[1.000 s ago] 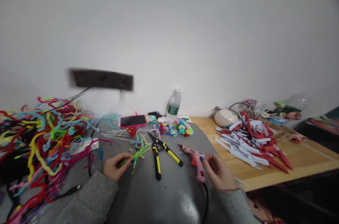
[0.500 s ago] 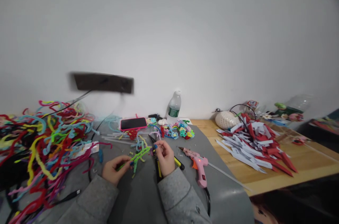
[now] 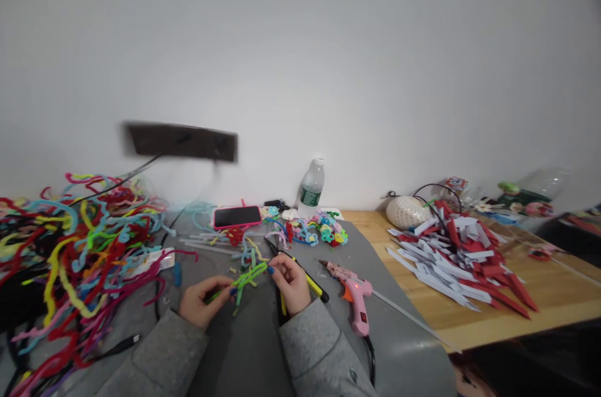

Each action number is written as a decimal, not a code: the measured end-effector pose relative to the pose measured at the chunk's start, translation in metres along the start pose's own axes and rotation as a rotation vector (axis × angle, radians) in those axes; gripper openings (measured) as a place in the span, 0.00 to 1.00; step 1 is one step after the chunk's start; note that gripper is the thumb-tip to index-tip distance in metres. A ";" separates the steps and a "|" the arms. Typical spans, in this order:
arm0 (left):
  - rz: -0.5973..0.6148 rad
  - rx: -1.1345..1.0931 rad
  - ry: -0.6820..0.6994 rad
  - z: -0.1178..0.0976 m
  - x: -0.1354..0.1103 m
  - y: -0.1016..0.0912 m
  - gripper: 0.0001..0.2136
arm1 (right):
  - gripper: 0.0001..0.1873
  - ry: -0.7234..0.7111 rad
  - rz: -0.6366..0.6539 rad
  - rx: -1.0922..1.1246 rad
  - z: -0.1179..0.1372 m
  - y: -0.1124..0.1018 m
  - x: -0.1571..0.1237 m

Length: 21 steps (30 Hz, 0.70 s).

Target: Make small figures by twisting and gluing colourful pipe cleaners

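Between my hands is a bright green pipe cleaner (image 3: 250,273), bent into a loop or double strand. My left hand (image 3: 203,300) is closed on its left end, thumb and forefinger pressed together. At its right tip, my right hand (image 3: 290,283) pinches the green strand with blue-nailed fingers. Just behind lie loose pale green, yellow and light blue pipe cleaner pieces (image 3: 251,248). Yellow-and-black handled pliers (image 3: 315,287) rest on the grey mat (image 3: 235,353), partly hidden beneath my right hand.
A big tangle of coloured pipe cleaners (image 3: 94,234) covers the left side. A pink glue gun (image 3: 357,303) with a glue stick lies right of my hands. Behind are a phone (image 3: 237,217), a bottle (image 3: 312,187) and small flowers (image 3: 323,228). Folded red and white paper (image 3: 462,253) is piled right.
My right hand has shifted slightly left and down, its fingers now at the green pipe cleaner's tip. My left hand keeps its hold. The camera view has turned slightly.
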<state>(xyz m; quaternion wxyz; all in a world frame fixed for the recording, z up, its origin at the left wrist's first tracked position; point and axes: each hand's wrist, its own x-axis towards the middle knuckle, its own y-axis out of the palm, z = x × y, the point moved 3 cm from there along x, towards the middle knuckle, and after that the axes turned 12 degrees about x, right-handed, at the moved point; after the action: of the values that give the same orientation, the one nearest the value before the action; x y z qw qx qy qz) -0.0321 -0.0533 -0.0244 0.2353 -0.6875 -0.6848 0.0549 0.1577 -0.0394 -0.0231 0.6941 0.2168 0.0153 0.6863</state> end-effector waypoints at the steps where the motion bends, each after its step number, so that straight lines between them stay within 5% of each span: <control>1: -0.004 0.001 -0.002 0.000 0.000 0.000 0.06 | 0.09 -0.002 0.000 0.001 0.000 0.000 0.000; 15: 0.000 -0.018 -0.012 -0.001 -0.001 -0.001 0.07 | 0.08 -0.009 0.012 -0.007 0.000 0.001 -0.001; 21: 0.000 -0.095 -0.020 -0.006 0.003 -0.002 0.07 | 0.06 -0.107 0.047 -0.275 0.008 0.011 -0.006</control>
<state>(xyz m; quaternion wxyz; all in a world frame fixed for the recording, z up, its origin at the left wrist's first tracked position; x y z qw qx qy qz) -0.0313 -0.0519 -0.0171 0.1956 -0.6974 -0.6889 0.0294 0.1497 -0.0480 -0.0139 0.7006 0.1563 -0.1209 0.6856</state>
